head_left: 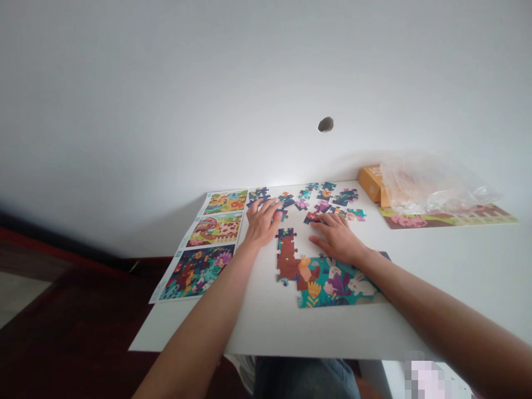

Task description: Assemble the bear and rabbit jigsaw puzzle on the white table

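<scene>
The jigsaw puzzle [349, 282] lies partly joined near the middle of the tabletop [257, 327], towards its near edge, with rabbits, flowers and an orange animal on a teal ground. At the left edge of the tabletop lies a picture sheet [214, 230] with three printed scenes one above another: a lion and an elephant in yellow and green, a barn with a cow, and a dark forest. Just right of it, the left hand [261, 221] is open, palm down, its fingers spread over loose pieces [305, 194] near the far edge; whether it presses on one cannot be told. Nearer, a mostly brown column of joined pieces [286, 257] stands at the left side of the puzzle; whether the two interlock is unclear. More loose pieces, teal, purple and dark blue, are scattered between and beyond the hands. The right hand [337, 238] is open too, palm down above the top of the puzzle, thumb apart, fingertips at a dark red piece [310, 218]. Farther right, by the far edge, sits an orange box [371, 184], with a crumpled clear plastic bag [432, 185] against it, partly over a farm picture strip [457, 217] showing pink pigs.
</scene>
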A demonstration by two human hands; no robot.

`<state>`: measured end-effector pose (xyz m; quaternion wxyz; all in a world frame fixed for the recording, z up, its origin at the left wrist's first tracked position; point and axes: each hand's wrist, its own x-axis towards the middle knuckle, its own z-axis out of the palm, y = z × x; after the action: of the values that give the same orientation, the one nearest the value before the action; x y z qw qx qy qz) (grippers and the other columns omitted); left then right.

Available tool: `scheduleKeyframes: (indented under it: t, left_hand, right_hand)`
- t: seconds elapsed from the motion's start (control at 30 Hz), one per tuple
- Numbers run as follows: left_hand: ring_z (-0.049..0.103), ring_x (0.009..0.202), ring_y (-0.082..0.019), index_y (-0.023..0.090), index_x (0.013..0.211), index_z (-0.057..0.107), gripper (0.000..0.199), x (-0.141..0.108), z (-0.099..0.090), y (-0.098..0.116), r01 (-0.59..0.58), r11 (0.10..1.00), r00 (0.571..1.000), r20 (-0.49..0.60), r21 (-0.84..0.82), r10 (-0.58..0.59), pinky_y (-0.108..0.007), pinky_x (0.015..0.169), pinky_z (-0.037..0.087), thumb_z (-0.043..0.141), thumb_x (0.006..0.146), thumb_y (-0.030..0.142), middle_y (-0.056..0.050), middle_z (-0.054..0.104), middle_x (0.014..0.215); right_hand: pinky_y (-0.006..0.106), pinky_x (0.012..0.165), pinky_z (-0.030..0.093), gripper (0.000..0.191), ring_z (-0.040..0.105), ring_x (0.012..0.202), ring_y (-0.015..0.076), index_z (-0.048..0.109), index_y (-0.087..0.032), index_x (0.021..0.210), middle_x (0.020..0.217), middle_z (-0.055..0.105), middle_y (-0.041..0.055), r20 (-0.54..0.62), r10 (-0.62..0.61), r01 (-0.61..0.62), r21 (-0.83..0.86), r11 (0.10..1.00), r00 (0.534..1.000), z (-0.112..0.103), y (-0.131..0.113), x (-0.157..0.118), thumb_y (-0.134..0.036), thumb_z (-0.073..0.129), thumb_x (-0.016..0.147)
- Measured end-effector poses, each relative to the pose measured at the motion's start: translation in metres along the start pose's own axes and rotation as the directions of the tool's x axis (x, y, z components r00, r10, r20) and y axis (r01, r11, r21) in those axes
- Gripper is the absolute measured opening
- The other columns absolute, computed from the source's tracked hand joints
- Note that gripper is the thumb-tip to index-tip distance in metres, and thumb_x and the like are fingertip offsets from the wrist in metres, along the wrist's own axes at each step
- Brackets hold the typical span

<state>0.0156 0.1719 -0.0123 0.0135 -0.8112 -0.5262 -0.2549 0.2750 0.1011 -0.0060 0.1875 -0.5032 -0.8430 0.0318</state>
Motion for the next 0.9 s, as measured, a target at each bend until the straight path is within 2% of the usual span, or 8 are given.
scheduleKeyframes:
  t: [0.07,0.2,0.27,0.43,0.5,0.63,0.73,0.9]
  left_hand:
    - [0.025,0.142,-0.029,0.028,0.132,0.059,0.042,0.011,0.004,0.0,-0.012,1.0,1.0,0.016,0.012,0.012,-0.049,0.117,0.017,0.034,0.101,0.04,0.0,0.052,0.147]
    - [0.03,0.139,-0.031,0.025,0.134,0.057,0.043,0.036,0.018,-0.003,0.132,0.991,0.991,0.005,0.034,-0.132,-0.052,0.113,0.022,0.032,0.101,0.035,-0.004,0.055,0.143]
    - [0.031,0.138,-0.034,0.024,0.136,0.055,0.043,0.049,0.025,-0.005,0.158,0.987,0.987,0.026,0.041,-0.16,-0.054,0.11,0.025,0.032,0.101,0.035,-0.007,0.056,0.142]
    - [0.03,0.137,-0.036,0.029,0.134,0.056,0.043,0.074,0.043,-0.008,0.076,0.989,0.983,0.159,0.126,-0.095,-0.058,0.108,0.027,0.036,0.099,0.043,-0.005,0.051,0.146]
    - [0.031,0.136,-0.036,0.029,0.134,0.055,0.044,0.081,0.049,-0.009,0.068,0.986,0.98,0.175,0.15,-0.094,-0.057,0.107,0.029,0.037,0.097,0.045,-0.005,0.049,0.148]
    - [0.034,0.134,-0.036,0.025,0.131,0.055,0.048,0.091,0.053,-0.011,0.108,0.983,0.975,0.177,0.146,-0.133,-0.057,0.106,0.031,0.044,0.092,0.053,-0.007,0.048,0.148]
    - [0.038,0.131,-0.037,0.027,0.123,0.058,0.047,0.096,0.053,-0.012,0.184,0.974,0.964,0.168,0.135,-0.206,-0.056,0.105,0.033,0.052,0.087,0.056,-0.007,0.055,0.14]
    - [0.045,0.12,-0.033,0.029,0.11,0.063,0.029,0.098,0.055,-0.008,0.211,0.965,0.97,0.085,0.153,-0.226,-0.053,0.099,0.037,0.039,0.097,0.036,-0.006,0.062,0.129]
  right_hand:
    - [0.051,0.109,0.032,0.045,0.045,0.123,0.0301,0.061,-0.022,0.13,0.133,0.054,0.0131,-0.002,-0.001,0.001,0.009,1.0,1.0,0.001,0.0,0.0,-0.049,0.044,0.098]
    - [0.052,0.108,0.032,0.044,0.045,0.123,0.0302,0.06,-0.022,0.13,0.133,0.054,0.0129,-0.009,-0.01,0.01,0.018,1.0,1.0,0.002,0.003,-0.001,-0.047,0.047,0.097]
    - [0.051,0.108,0.032,0.041,0.046,0.122,0.0297,0.06,-0.023,0.13,0.133,0.054,0.0125,-0.01,-0.007,0.007,0.022,1.0,1.0,0.002,0.003,0.0,-0.044,0.048,0.097]
    - [0.05,0.11,0.03,0.04,0.045,0.123,0.0288,0.061,-0.021,0.129,0.133,0.054,0.0124,-0.002,0.001,-0.001,0.038,0.999,1.0,0.001,0.002,0.001,-0.04,0.051,0.096]
    - [0.05,0.11,0.029,0.041,0.044,0.124,0.0291,0.06,-0.02,0.13,0.134,0.054,0.0125,0.0,0.006,-0.006,0.039,0.999,1.0,0.001,0.001,0.002,-0.04,0.053,0.094]
    - [0.05,0.11,0.029,0.041,0.044,0.123,0.0297,0.061,-0.02,0.129,0.134,0.054,0.0121,-0.005,0.029,-0.029,0.036,0.999,1.0,0.003,0.001,0.004,-0.04,0.054,0.094]
    - [0.05,0.109,0.03,0.042,0.044,0.123,0.03,0.061,-0.021,0.13,0.133,0.053,0.0121,-0.018,0.036,-0.036,0.034,0.999,0.999,0.004,0.001,0.004,-0.04,0.054,0.093]
    - [0.049,0.109,0.03,0.041,0.045,0.121,0.0295,0.061,-0.02,0.129,0.132,0.054,0.0123,-0.021,0.027,-0.026,0.035,0.999,0.999,0.005,0.001,0.003,-0.039,0.055,0.093]
